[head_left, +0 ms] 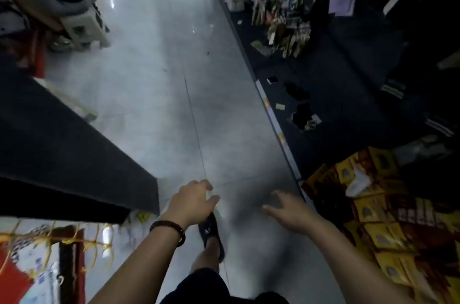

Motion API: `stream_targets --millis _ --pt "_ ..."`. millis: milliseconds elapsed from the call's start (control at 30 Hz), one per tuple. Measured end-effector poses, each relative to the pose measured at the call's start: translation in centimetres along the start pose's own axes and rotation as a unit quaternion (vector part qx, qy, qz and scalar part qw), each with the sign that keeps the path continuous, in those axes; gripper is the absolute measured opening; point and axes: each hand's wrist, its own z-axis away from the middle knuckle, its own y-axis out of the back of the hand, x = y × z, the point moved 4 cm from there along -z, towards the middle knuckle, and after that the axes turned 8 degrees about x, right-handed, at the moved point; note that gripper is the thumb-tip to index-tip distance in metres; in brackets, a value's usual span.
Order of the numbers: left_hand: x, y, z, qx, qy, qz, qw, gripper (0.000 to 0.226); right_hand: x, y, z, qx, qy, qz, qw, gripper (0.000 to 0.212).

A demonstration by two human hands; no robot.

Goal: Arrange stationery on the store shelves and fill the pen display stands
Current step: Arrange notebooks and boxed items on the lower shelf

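Above the aisle floor [154, 94], left hand [191, 201] loosely curled, right hand [288, 211] spread, both hands empty

Legible text: none | print on yellow boxes [368, 211]: too blurred to read | red-yellow tags [268, 104] along shelf [336, 94] edge: smeared, unreadable
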Motion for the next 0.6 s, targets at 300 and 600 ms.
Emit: stream_targets --millis 300,600 --pt "-3.3 11.8 -13.3 0.002 0.025 0.004 1.0 0.053 -11.5 9.0 -12.7 0.005 0.018 -0.036 0.999 0.07" --pt "-5.4 19.5 -25.3 0.021 0.096 0.061 0.993 0.05 -21.0 15.6 -26.4 -0.012 0.086 -0.025 0.996 0.069"
